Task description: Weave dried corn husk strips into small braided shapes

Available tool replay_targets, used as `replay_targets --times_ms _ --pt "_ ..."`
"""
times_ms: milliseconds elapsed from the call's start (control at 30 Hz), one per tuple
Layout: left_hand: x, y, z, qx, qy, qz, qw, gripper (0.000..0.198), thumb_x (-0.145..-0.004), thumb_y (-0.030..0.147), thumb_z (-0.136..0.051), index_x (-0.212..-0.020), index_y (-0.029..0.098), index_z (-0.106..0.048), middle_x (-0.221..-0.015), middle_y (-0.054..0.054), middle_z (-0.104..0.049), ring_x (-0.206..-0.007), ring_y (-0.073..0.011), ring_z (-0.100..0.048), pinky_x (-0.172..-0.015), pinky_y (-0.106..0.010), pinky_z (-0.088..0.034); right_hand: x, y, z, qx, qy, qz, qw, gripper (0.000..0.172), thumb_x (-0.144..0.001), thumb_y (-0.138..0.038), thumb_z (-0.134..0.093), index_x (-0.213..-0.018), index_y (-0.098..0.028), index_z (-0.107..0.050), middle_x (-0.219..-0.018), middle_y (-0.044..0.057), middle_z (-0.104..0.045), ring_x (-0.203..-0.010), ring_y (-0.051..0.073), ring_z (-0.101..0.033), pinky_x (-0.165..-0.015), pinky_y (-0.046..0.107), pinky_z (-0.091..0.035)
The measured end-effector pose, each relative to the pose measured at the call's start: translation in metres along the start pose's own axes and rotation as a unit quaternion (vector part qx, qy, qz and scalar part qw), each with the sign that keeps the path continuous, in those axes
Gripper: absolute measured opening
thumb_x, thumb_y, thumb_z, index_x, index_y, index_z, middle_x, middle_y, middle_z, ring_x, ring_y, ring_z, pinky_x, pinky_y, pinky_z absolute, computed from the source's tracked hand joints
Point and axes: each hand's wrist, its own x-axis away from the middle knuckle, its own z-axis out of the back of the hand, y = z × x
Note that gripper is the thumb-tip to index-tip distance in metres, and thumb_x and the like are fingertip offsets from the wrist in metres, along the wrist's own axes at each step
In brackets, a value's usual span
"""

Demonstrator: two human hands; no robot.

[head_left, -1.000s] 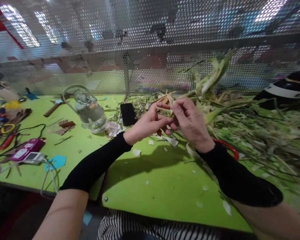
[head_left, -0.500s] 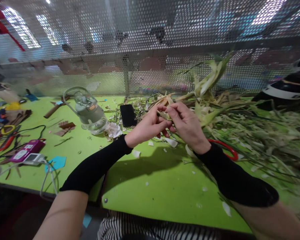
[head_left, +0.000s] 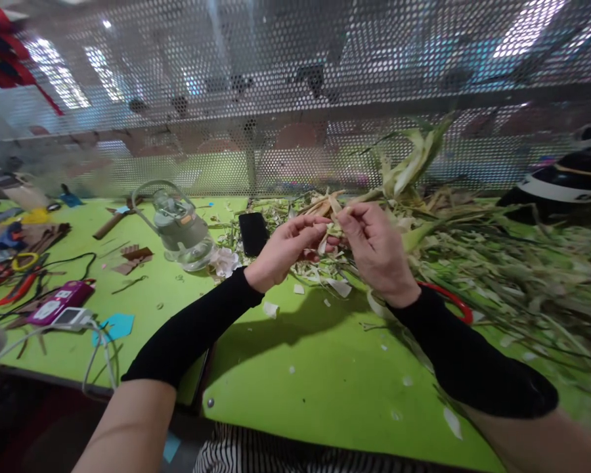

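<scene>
You are parting your right hand (head_left: 378,256) slightly from your left hand (head_left: 286,247), both apparently pinching a husk piece (head_left: 324,243) between them above the table (head_left: 295,387), likely exposing more for working.

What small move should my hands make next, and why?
I'd probably steady the pale strip with the left hand, then pinch its free part with the right hand. The strip sits at the left fingertips, above the green table, with the right fingertips close beside it; whether they grip it too, I can't tell.
</scene>
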Motion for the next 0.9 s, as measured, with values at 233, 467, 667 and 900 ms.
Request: replay_targets --times_ms 233,467,667,900 --pt "-0.0075 -0.0039 0.0061 0.069 -0.002 0.051 0.996 0.010 -0.100 0.016 -0.058 -0.092 0.013 -0.063 -0.072 0.000 -0.068 -0.061 -0.0043 -0.064 -0.058 -0.014 -0.048 -0.0014 0.0010 0.0040 -0.002 -0.050 0.005 0.999 0.037 -0.097 -0.059 -0.060 -0.109 -0.025 -0.061 -0.079 0.000 -0.061 -0.068 0.016 -0.060 -0.063 0.032 -0.048" --pt "-0.0070 -0.0037 0.0067 -0.048 -0.017 -0.056 0.997 0.014 -0.092 0.021 -0.072 -0.084 0.013 -0.063 -0.063 0.007 -0.058 -0.054 -0.0024 -0.053 -0.056 -0.016 -0.043 -0.0060 0.0011 0.0086 -0.056 -0.103 -0.064 0.991 0.041 -0.093 -0.062 -0.065 -0.102 -0.022 -0.069 -0.073 -0.002 -0.058 -0.058 0.012 -0.047 -0.052 0.027 -0.039" --pt "-0.0052 -0.0033 0.0074 -0.058 -0.066 -0.019 0.996 0.022 -0.084 0.028 -0.080 -0.087 0.015 -0.063 -0.073 0.004 -0.064 -0.063 -0.0045 -0.060 -0.062 -0.019 -0.045 -0.0054 0.0002 0.0068 -0.086 -0.088 -0.064 0.990 0.033 -0.092 -0.055 -0.069 -0.099 -0.023 -0.071 -0.080 0.000 -0.065 -0.065 0.014 -0.055 -0.059 0.028 -0.046" --pt "-0.0088 -0.0065 0.0084 -0.092 -0.046 -0.044 0.994 0.012 -0.086 0.019 -0.074 -0.084 0.012 -0.064 -0.068 0.005 -0.063 -0.052 -0.0028 -0.052 -0.056 -0.020 -0.040 -0.0047 -0.0020 0.0071 -0.015 -0.108 -0.064 0.992 0.034 -0.096 -0.054 -0.062 -0.103 -0.022 -0.070 -0.074 -0.001 -0.064 -0.058 0.013 -0.050 -0.055 0.028 -0.041"
